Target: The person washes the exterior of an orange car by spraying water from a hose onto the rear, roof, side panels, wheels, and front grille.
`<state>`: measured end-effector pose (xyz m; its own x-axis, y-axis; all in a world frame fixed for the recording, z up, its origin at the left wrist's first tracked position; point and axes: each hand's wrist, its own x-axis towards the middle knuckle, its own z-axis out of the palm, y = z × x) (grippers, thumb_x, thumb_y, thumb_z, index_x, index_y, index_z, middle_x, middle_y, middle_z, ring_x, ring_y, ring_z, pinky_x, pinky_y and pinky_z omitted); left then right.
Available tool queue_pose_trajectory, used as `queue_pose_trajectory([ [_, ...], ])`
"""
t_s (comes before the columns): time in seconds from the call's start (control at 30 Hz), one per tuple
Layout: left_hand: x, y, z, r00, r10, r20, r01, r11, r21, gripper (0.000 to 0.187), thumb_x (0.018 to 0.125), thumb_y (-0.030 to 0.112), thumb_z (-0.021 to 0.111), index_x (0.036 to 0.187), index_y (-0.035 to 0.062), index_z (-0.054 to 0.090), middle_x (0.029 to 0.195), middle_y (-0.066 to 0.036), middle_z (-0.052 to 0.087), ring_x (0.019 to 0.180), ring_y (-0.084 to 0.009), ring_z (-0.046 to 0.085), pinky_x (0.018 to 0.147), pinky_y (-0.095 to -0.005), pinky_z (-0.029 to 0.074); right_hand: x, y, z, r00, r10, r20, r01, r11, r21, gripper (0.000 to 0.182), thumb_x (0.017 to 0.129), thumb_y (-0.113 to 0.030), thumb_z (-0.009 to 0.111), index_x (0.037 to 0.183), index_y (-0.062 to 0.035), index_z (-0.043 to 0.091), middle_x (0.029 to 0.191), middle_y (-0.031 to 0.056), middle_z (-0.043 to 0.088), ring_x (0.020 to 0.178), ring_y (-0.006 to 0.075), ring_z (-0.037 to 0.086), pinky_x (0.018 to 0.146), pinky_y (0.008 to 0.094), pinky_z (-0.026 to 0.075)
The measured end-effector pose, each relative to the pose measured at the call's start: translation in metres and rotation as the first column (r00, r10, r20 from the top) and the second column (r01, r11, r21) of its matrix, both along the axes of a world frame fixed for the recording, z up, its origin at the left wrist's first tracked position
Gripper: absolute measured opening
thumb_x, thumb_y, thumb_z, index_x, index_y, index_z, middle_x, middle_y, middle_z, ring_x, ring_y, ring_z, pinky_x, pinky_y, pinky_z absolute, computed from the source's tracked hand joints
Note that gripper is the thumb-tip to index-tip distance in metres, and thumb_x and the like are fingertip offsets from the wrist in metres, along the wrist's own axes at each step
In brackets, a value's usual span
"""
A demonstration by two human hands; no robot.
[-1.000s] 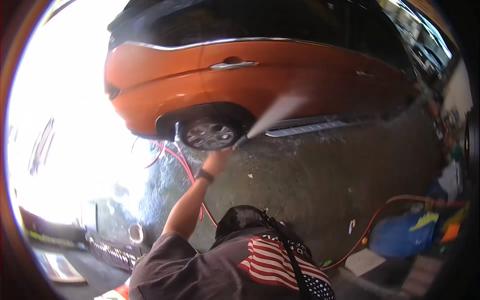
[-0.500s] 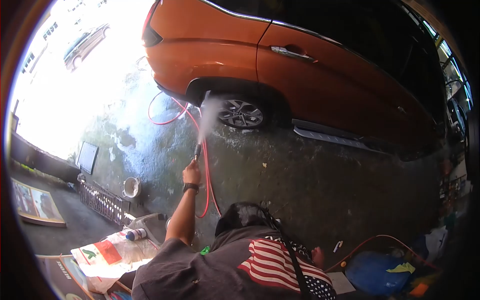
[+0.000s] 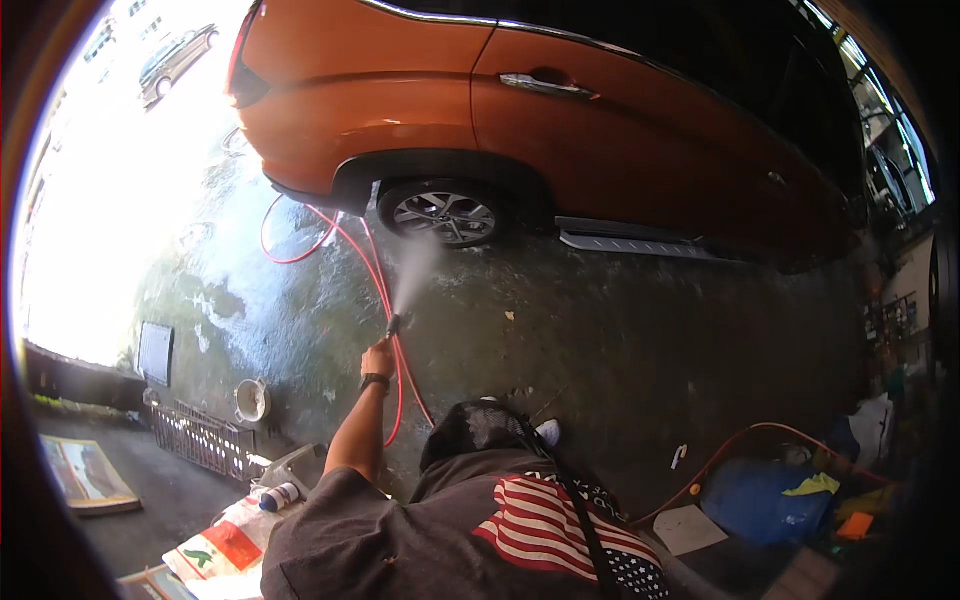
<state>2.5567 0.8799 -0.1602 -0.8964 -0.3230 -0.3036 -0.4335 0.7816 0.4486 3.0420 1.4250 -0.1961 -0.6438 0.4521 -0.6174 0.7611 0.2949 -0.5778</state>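
My left hand (image 3: pixel 377 359), with a dark watch at the wrist, is closed around a dark spray nozzle (image 3: pixel 393 327) held out in front of me. A white fan of water (image 3: pixel 416 270) leaves its tip toward the lower rim of the rear wheel (image 3: pixel 446 214) of an orange car (image 3: pixel 360 100). Beside the hand, a red hose (image 3: pixel 380 275) runs over the wet floor and loops near the car's back end. My right hand is out of sight at my other side.
Left of me are a round pot (image 3: pixel 253 400), a metal rack (image 3: pixel 205 437), a framed picture (image 3: pixel 88 475) and a bottle (image 3: pixel 279 497). A blue container (image 3: pixel 765 500) and a flat board (image 3: pixel 690 530) lie at the right. The side step (image 3: pixel 640 243) juts from the car.
The view has shifted, with the car now farther left and higher. The spray has swung from the wheel's left side to below its rim. My right hand has left the view.
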Motion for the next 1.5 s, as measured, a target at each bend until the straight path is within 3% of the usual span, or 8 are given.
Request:
queue_pose_trajectory([
  [0.37, -0.034, 0.065, 0.001, 0.895, -0.446, 0.019, 0.446, 0.895, -0.026, 0.024, 0.09, 0.017, 0.042, 0.109, 0.0175, 0.056, 0.097, -0.021, 0.064, 0.09, -0.0414, 0.061, 0.075, -0.0524, 0.048, -0.017, -0.046, 0.001, 0.85, -0.5, 0.164, 0.526, 0.815, -0.241, 0.012, 0.088, -0.025, 0.053, 0.081, -0.0147, 0.057, 0.068, 0.0007, 0.056, 0.058, 0.014, 0.054, 0.051, 0.0322, 0.042],
  [0.57, -0.034, 0.081, 0.045, 0.944, -0.291, -0.156, 0.307, 0.948, 0.088, 0.027, 0.092, 0.022, 0.041, 0.114, 0.0172, 0.055, 0.091, -0.022, 0.064, 0.085, -0.0436, 0.061, 0.072, -0.0535, 0.047, -0.028, -0.056, 0.003, 0.821, -0.548, 0.161, 0.57, 0.779, -0.262, 0.012, 0.088, -0.024, 0.053, 0.081, -0.0147, 0.057, 0.067, 0.0007, 0.055, 0.058, 0.014, 0.054, 0.051, 0.0325, 0.042],
  [0.77, -0.011, 0.048, 0.015, 0.968, 0.018, -0.252, 0.034, 0.979, 0.2, 0.029, 0.093, 0.028, 0.041, 0.115, 0.0168, 0.056, 0.092, -0.023, 0.064, 0.087, -0.0445, 0.06, 0.071, -0.0533, 0.046, -0.006, -0.056, -0.024, 0.879, -0.456, 0.141, 0.477, 0.853, -0.211, 0.013, 0.088, -0.024, 0.054, 0.08, -0.0146, 0.056, 0.066, 0.0007, 0.055, 0.057, 0.0139, 0.053, 0.05, 0.0328, 0.041],
  [0.8, -0.007, 0.04, 0.007, 0.985, 0.093, -0.148, -0.063, 0.979, 0.196, 0.033, 0.09, 0.028, 0.053, 0.12, 0.0139, 0.061, 0.094, -0.023, 0.065, 0.089, -0.0372, 0.064, 0.073, -0.043, 0.049, 0.001, -0.054, -0.033, 0.893, -0.429, 0.136, 0.448, 0.873, -0.192, 0.013, 0.088, -0.024, 0.054, 0.079, -0.0146, 0.056, 0.065, 0.0007, 0.055, 0.056, 0.0139, 0.053, 0.05, 0.0328, 0.041],
  [1.1, 0.019, 0.026, 0.006, 0.997, -0.057, -0.05, 0.065, 0.983, 0.17, 0.036, 0.09, 0.033, 0.055, 0.12, 0.0132, 0.061, 0.102, -0.022, 0.064, 0.098, -0.0352, 0.063, 0.08, -0.0404, 0.05, 0.051, -0.031, -0.105, 0.998, -0.059, 0.023, 0.055, 0.99, 0.132, 0.013, 0.087, -0.024, 0.054, 0.078, -0.0146, 0.056, 0.064, 0.0007, 0.054, 0.055, 0.0139, 0.052, 0.049, 0.0332, 0.04],
  [1.17, 0.013, 0.025, 0.014, 0.978, -0.019, -0.206, 0.075, 0.961, 0.267, 0.034, 0.091, 0.032, 0.055, 0.117, 0.0121, 0.063, 0.102, -0.022, 0.063, 0.097, -0.0349, 0.063, 0.079, -0.0395, 0.05, 0.018, -0.039, -0.054, 0.734, -0.59, 0.338, 0.679, 0.653, -0.335, 0.015, 0.087, -0.026, 0.055, 0.078, -0.0145, 0.055, 0.059, 0.0005, 0.049, 0.052, 0.0144, 0.05, 0.046, 0.0338, 0.039],
  [1.4, -0.008, 0.006, 0.008, 0.831, -0.478, -0.283, 0.518, 0.851, 0.084, 0.027, 0.091, 0.023, 0.049, 0.11, 0.0099, 0.064, 0.085, -0.02, 0.065, 0.082, -0.0377, 0.063, 0.067, -0.0445, 0.05, -0.032, -0.086, 0.004, 0.748, -0.657, -0.093, 0.613, 0.738, -0.283, 0.017, 0.088, -0.029, 0.055, 0.085, -0.0127, 0.056, 0.066, 0.0015, 0.051, 0.056, 0.0156, 0.055, 0.045, 0.0316, 0.042],
  [1.5, -0.034, 0.022, 0.068, 0.654, -0.64, -0.405, 0.707, 0.707, 0.025, 0.029, 0.091, 0.014, 0.048, 0.115, 0.0089, 0.062, 0.089, -0.021, 0.064, 0.085, -0.0368, 0.064, 0.068, -0.0425, 0.051, -0.03, -0.095, 0.002, 0.553, -0.8, 0.235, 0.826, 0.487, -0.285, 0.018, 0.087, -0.03, 0.057, 0.089, -0.0126, 0.056, 0.073, 0.0017, 0.055, 0.063, 0.0164, 0.058, 0.052, 0.0343, 0.046],
])
